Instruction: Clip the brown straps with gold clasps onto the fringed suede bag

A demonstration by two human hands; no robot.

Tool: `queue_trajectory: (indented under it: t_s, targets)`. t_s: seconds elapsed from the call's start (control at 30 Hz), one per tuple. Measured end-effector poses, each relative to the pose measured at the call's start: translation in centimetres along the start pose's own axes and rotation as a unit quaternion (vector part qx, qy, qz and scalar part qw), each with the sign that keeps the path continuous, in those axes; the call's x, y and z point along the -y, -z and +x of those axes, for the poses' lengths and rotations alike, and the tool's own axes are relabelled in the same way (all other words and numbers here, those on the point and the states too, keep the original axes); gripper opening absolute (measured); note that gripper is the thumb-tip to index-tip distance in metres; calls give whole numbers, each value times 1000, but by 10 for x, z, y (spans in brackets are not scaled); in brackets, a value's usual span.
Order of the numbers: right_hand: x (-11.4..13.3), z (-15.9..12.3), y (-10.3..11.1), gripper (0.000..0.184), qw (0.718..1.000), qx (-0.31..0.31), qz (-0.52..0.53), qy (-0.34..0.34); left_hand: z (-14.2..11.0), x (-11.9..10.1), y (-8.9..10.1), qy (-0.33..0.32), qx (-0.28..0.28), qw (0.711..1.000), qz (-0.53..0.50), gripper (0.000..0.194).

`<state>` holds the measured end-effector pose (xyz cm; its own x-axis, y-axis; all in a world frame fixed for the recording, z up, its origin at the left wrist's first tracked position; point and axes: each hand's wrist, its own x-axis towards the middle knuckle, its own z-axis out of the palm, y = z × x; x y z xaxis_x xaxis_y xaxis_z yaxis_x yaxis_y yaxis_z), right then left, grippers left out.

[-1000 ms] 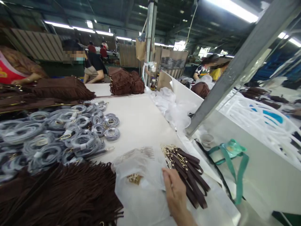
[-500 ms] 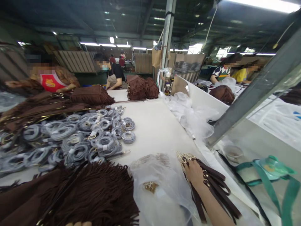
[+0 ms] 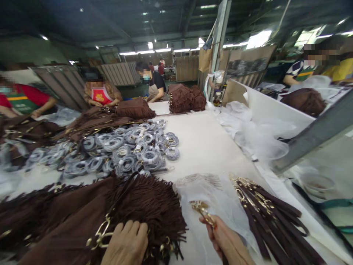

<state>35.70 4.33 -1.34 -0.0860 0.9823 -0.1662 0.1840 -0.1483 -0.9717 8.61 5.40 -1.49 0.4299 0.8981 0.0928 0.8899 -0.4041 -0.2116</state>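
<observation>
My left hand [image 3: 127, 244] rests with its fingers curled on a brown fringed suede bag [image 3: 91, 209] at the near edge of the table, next to a gold clasp [image 3: 100, 231] on that bag. My right hand [image 3: 224, 241] pinches a brown strap with a gold clip [image 3: 202, 210] at its end, held over a clear plastic bag [image 3: 212, 198]. To the right of that hand lies a bundle of brown straps with gold clips [image 3: 268, 211].
Several coiled straps wrapped in grey [image 3: 129, 149] lie on the white table [image 3: 204, 143]. More fringed bags [image 3: 186, 97] sit at the far end. Crumpled plastic [image 3: 256, 136] lines the right side by a grey metal post [image 3: 314, 136]. Other people work around the table.
My right hand has lifted one strap off the bundle and brought it toward me. My left hand has come into view onto the fringed bag. The view has swung left.
</observation>
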Motion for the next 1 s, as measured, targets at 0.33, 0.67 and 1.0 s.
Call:
queue_trajectory:
  t_s: [0.33,0.67,1.0]
  targets:
    - [-32,13,-123,62,963,166,204,-65,1,-5,5,55,7,998,-23,18]
    - [-44,15,-132,31,905,-77,-274,317,3,-5,6,52,13,998,-20,40]
    - [-46,21,-131,21,960,65,-155,224,-4,-6,-3,-15,1,999,31,35]
